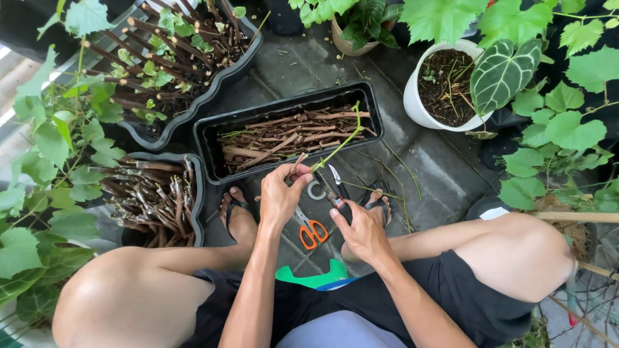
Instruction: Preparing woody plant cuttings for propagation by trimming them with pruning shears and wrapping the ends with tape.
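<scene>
A short brown cutting [298, 162] with a long green shoot [342, 143] is held just above the near edge of the black tray [206, 138]. The left hand [280, 193] is closed around its lower end, with the fingertips pinching the wood. The right hand [361, 229] is clenched on a pair of pruning shears [335, 187], and the open blades stand just beside the cutting. On the floor between the two feet lie orange-handled scissors [311, 231] and a roll of tape [316, 190].

Judging from the picture, much is already done: the black tray holds many bare brown sticks lying flat, and two other trays [196, 187] at the left are filled with standing cuttings, some with small leaves. The cutting in the hands seems not yet trimmed. A white pot [416, 103] with soil stands at the right.
</scene>
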